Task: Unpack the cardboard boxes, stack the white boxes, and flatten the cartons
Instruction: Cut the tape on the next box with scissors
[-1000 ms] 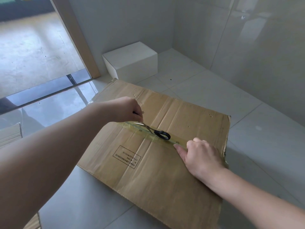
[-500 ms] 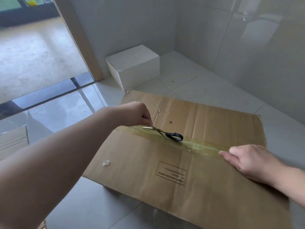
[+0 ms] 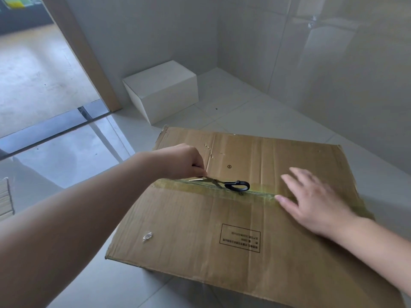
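A large brown cardboard carton (image 3: 200, 230) stands on the floor with its top flaps closed and a strip of yellowish tape (image 3: 262, 193) along the seam. My left hand (image 3: 182, 161) grips black-handled scissors (image 3: 231, 185) at their left end; they lie along the seam with the black loop pointing right. My right hand (image 3: 315, 203) lies flat on the carton top to the right of the scissors, fingers spread, fingertips at the tape. One white box (image 3: 164, 92) sits on the floor beyond the carton, against the wall.
Tiled walls meet in a corner behind the white box. A wooden door frame (image 3: 89, 63) and a floor track (image 3: 55, 127) lie to the left. The edge of a pale stacked object (image 3: 5, 196) shows at the far left. A small scrap of tape (image 3: 147, 236) sticks to the carton.
My right hand has opened from a curled hold at the seam to fingers spread flat on the carton and shifted left towards the scissors. My left hand keeps the scissors on the tape.
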